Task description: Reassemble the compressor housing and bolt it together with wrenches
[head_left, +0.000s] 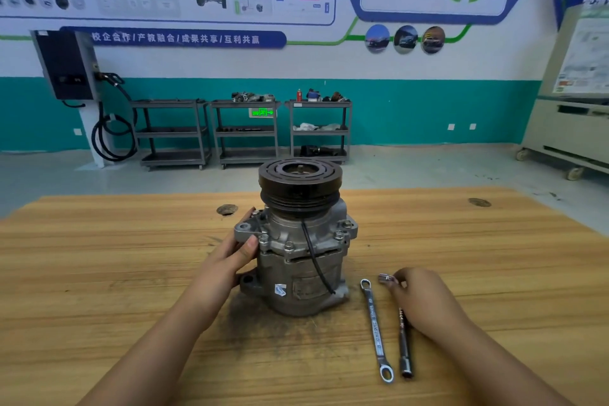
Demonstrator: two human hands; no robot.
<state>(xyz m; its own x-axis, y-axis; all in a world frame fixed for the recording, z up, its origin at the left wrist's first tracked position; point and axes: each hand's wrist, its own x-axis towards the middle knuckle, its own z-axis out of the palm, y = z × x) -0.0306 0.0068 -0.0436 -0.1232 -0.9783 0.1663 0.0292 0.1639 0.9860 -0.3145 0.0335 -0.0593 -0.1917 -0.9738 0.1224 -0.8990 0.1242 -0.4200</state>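
Under your right hand (425, 300) lies the socket wrench (404, 346). Its dark shaft runs from the chrome end at your fingers (400, 280) back toward your body, and the socket mouth is at the near end. Those fingers are curled down onto the chrome end and seem to pinch it, though the wrench still lies flat on the table (131, 241). Just to the left of them, the ring spanner (375, 326) lies almost parallel and untouched. Further left, the compressor (296, 260) stands upright with its pulley (298, 181) on top. Your left hand (230, 260) grips its left flank, with the thumb in front and the fingers wrapped behind the mounting ear. The flange bolts (289, 245) sit up and to the left of your right fingers with their heads facing up. You will likely have to lift the wrench, stand it vertical and lower it onto a head while your left hand steadies the housing.
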